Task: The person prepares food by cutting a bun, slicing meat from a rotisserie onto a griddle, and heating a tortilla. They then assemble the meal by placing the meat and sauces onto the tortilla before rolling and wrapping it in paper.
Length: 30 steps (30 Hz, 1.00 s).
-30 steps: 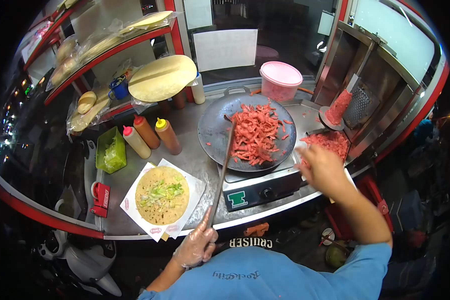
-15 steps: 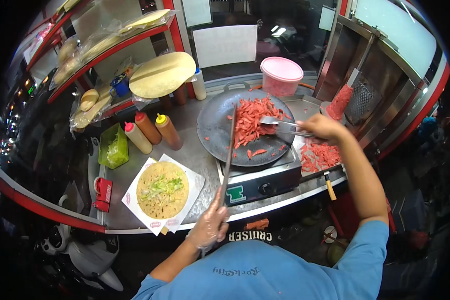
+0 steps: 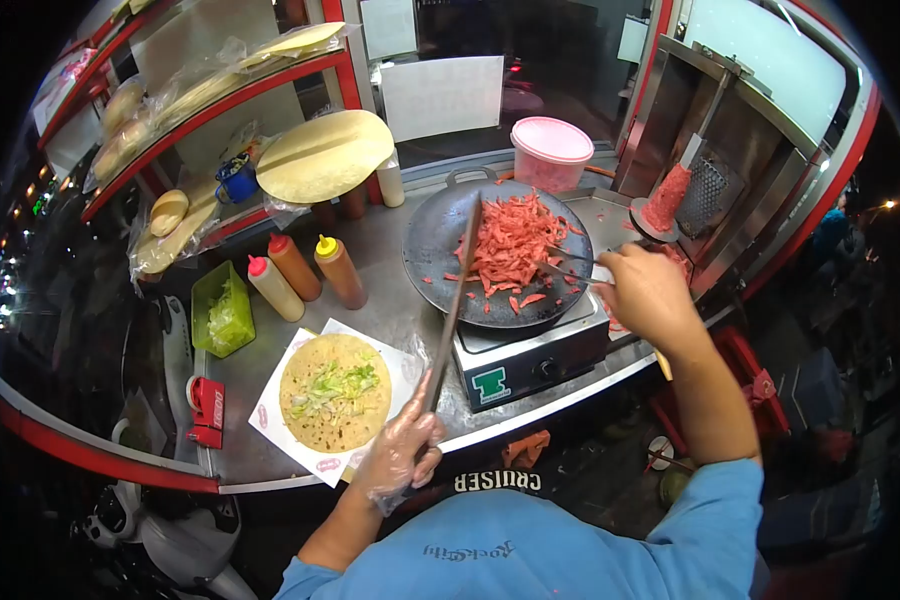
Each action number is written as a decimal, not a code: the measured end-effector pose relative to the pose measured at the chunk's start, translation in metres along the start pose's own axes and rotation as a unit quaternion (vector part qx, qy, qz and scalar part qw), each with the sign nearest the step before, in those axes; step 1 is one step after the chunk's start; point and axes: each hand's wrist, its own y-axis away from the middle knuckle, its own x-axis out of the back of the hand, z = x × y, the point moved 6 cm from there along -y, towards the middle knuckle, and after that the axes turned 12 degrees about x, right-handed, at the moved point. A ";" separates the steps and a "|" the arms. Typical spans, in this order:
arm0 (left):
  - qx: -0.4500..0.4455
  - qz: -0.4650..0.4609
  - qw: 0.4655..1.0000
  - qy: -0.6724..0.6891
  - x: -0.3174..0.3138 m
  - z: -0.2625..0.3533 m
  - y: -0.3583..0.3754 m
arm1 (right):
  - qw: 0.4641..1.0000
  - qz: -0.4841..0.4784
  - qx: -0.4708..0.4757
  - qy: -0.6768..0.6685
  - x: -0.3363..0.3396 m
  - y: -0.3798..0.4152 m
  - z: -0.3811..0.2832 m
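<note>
My left hand (image 3: 402, 452), in a clear plastic glove, is closed round the handle of a long knife (image 3: 454, 315). The blade points up and away, its far part over the pan (image 3: 440, 265) beside shredded red meat (image 3: 515, 238). Bare, my right hand (image 3: 645, 290) grips metal tongs (image 3: 576, 272), whose ends reach into the right side of the meat. The pan rests on a gas stove (image 3: 540, 365). Left of the knife, a round flatbread (image 3: 315, 425) with shredded lettuce (image 3: 338, 385) lies on white paper (image 3: 273, 420).
Sauce bottles (image 3: 341, 272) and a green lettuce tub (image 3: 222, 310) stand at the left. Behind the pan is a pink-lidded tub (image 3: 552, 150). A meat spit (image 3: 667, 200) stands at the right. Flatbreads (image 3: 325, 155) lie on the left shelf. A red tape dispenser (image 3: 206, 410) sits near the counter's edge.
My right hand and the tongs have moved lower, toward the pan's right edge. The meat is heaped a little differently. The view has shifted slightly.
</note>
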 end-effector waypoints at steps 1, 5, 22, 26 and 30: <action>0.000 -0.034 0.999 0.002 0.000 -0.003 -0.007 | 0.997 0.049 0.011 -0.067 -0.020 -0.001 -0.005; 0.001 -0.029 0.997 -0.075 0.027 0.001 -0.027 | 0.994 0.063 -0.025 -0.086 -0.087 -0.021 0.018; -0.037 0.061 0.996 -0.048 -0.010 -0.005 -0.016 | 0.983 0.124 -0.019 -0.135 -0.092 -0.019 0.019; 0.000 0.064 0.997 -0.053 -0.025 -0.023 -0.033 | 0.977 0.041 -0.110 -0.179 -0.086 0.019 0.062; -0.038 0.115 0.991 -0.057 -0.053 -0.023 -0.024 | 0.944 0.201 -0.045 -0.258 -0.107 0.019 0.061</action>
